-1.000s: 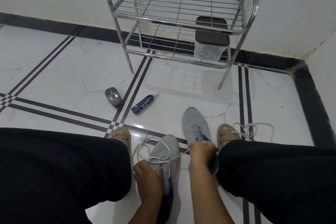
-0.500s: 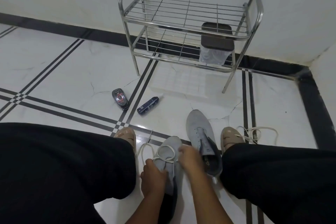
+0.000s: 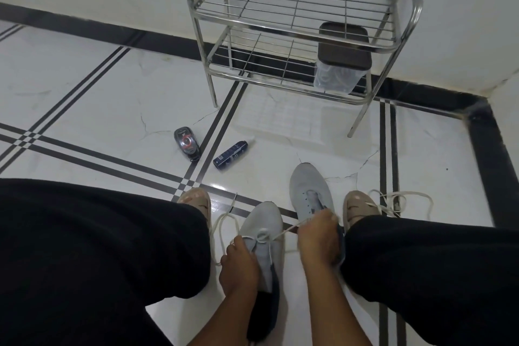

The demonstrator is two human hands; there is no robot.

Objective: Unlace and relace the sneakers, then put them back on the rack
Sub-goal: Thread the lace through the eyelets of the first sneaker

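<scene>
Sneaker 1 is mid-lacing: left hand and right hand, apart, each pinch its lace. Sneaker 2 looks laceless, a loose lace nearby; rack holds no shoes.

Home entryway corner: glossy marble-look floor (black inlay stripes), steel shoe rack against wall.

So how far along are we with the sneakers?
Roughly halfway. The far sneaker looks unlaced, its loose lace lying on the floor. In hand: the left hand and right hand pull the white lace tight on the near sneaker. Still left: the far sneaker's lacing, and the rack holds no shoes.
</scene>
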